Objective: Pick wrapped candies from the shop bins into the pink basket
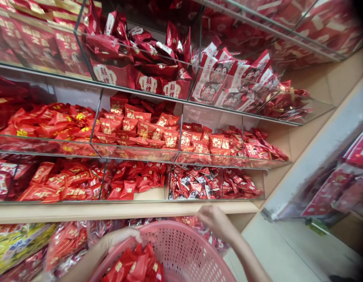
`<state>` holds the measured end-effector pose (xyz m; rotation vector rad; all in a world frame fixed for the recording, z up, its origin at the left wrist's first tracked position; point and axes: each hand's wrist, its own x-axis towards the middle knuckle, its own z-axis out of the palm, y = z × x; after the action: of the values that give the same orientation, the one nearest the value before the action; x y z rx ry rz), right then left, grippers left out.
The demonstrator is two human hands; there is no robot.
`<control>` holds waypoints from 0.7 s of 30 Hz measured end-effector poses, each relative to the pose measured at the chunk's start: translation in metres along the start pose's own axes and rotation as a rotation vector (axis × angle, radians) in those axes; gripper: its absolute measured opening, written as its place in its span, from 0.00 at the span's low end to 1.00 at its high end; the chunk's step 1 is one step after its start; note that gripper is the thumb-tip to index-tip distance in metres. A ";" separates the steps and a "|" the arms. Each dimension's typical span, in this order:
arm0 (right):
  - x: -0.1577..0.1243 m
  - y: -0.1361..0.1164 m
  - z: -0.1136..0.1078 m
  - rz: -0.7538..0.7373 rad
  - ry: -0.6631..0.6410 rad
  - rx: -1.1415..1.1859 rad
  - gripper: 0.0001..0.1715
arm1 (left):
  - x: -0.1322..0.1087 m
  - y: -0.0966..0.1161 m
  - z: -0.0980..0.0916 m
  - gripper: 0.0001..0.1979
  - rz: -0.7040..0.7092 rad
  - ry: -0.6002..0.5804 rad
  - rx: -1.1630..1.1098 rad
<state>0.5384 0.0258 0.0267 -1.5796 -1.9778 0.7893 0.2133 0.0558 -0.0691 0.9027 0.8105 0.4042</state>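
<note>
A pink perforated plastic basket (187, 239) is in front of me at the bottom of the view. My left hand (124, 237) is closed over its left rim. Small red candy packets (137, 266) lie piled in the basket's left part. My right hand (213, 219) is over the basket's far right side, just below the wooden shelf edge. Its fingers are curled and slightly blurred; whatever they may hold is hidden. Closest above it is a clear bin of red, black and white packets (195, 182). Left of that, another bin holds red packets (134, 178) beside a bare patch of shelf.
Clear dividers split the shelves into bins of red packets (146, 129). Larger dark red bags (147, 82) stand higher up. Under the wooden ledge (81, 211) are bulk bags, including a yellow one (19, 246). A pale post (310, 164) rises at the right, beside hanging red goods (331, 188).
</note>
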 end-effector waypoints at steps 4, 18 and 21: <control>0.013 -0.031 -0.050 -0.223 0.452 -0.298 0.14 | -0.001 0.003 0.009 0.21 -0.029 -0.012 -0.076; 0.059 -0.021 -0.051 -0.397 0.375 -0.645 0.13 | -0.017 -0.003 -0.002 0.19 -0.022 0.026 -0.032; 0.057 -0.023 -0.052 -0.409 0.412 -0.664 0.14 | -0.016 -0.007 -0.009 0.16 -0.023 0.041 -0.016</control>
<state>0.5459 0.0849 0.0805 -1.4125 -2.2320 -0.3698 0.1962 0.0466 -0.0715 0.8717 0.8529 0.4100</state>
